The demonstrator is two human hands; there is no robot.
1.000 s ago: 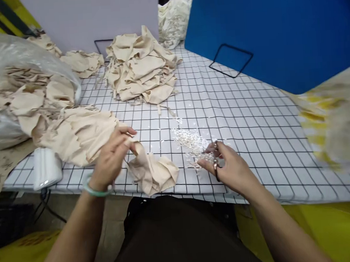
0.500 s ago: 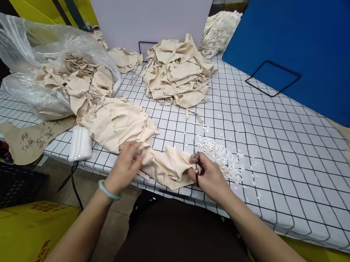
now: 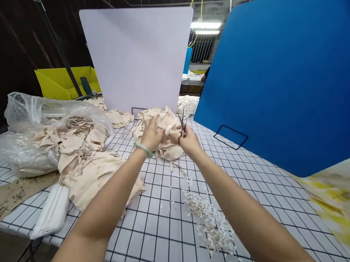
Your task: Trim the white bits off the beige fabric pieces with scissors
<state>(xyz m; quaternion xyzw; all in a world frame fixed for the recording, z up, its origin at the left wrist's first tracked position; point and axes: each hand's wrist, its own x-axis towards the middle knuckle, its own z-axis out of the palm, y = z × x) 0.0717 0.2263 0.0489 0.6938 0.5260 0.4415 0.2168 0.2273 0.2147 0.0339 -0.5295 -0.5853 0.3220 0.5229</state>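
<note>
My left hand [image 3: 153,135], with a pale green bangle at the wrist, reaches to the far pile of beige fabric pieces [image 3: 169,153]. Motion blurs its fingers, so their grip on the cloth is unclear. Just right of it, my right hand [image 3: 189,139] is closed around small dark scissors [image 3: 182,124], blades pointing up. A beige fabric piece [image 3: 169,121] lies between the two hands over the pile, its edges smeared. Nearer me, below the right forearm, small white scraps [image 3: 211,219] are heaped on the grid-patterned cloth.
A second beige fabric stack [image 3: 100,171] spills from a clear plastic bag [image 3: 30,143] at left. A white power strip [image 3: 52,211] and a marked brown pattern sheet [image 3: 7,196] lie near the front edge. A pale panel [image 3: 137,58] and a blue panel [image 3: 278,81] stand behind.
Both hands have moved from the table's front edge forward to the far pile, with the fabric piece and scissors. The view has tilted up, showing more of the panels and the background.
</note>
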